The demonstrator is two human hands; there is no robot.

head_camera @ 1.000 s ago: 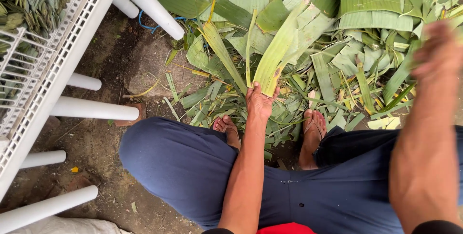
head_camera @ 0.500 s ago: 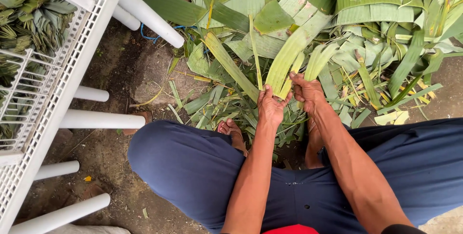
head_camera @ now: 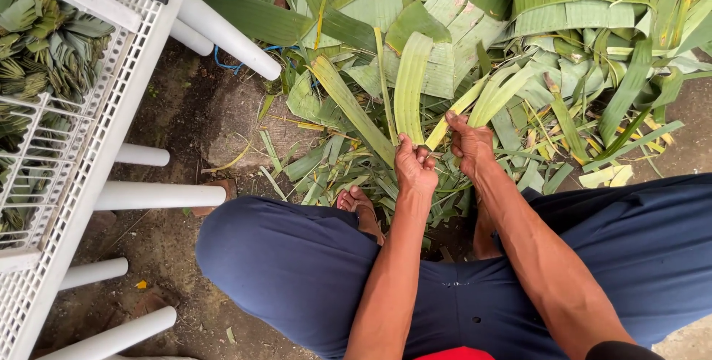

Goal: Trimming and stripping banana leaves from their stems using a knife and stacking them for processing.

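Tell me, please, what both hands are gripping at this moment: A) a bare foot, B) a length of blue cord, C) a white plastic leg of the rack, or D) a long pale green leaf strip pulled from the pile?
D: the left hand and the right hand both close on the lower end of the long pale green leaf strip, which rises up over the leaf pile.

No packages, labels, signs or screens are showing anywhere in this overhead view.
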